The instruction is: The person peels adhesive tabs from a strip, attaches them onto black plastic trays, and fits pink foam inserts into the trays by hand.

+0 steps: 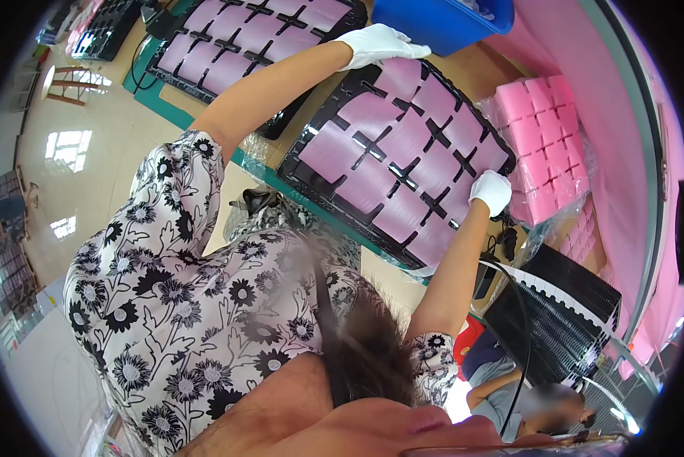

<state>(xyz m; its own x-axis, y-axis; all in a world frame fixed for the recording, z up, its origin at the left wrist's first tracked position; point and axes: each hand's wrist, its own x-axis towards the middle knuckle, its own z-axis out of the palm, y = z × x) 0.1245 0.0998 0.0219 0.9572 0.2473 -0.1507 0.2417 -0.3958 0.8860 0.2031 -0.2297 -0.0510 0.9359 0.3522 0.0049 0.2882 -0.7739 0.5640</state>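
Observation:
A black plastic tray [297, 162] lies in front of me, its pink-purple sheet-like pieces [422, 164] set in rows between black cross-shaped dividers. My left hand [380, 46], in a white glove, rests at the tray's far left corner beside the blue bin, fingers stretched out. On the tray's right edge, my white-gloved right hand [492, 192] is closed with its fingers curled over the rim; the fingertips are hidden.
A second filled tray [239, 46] stands at the upper left. The blue bin [441, 23] is behind my left hand. Pink foam blocks [543, 141] in clear film lie on the right. Black ribbed trays [555, 312] stand at lower right, near another person [502, 388].

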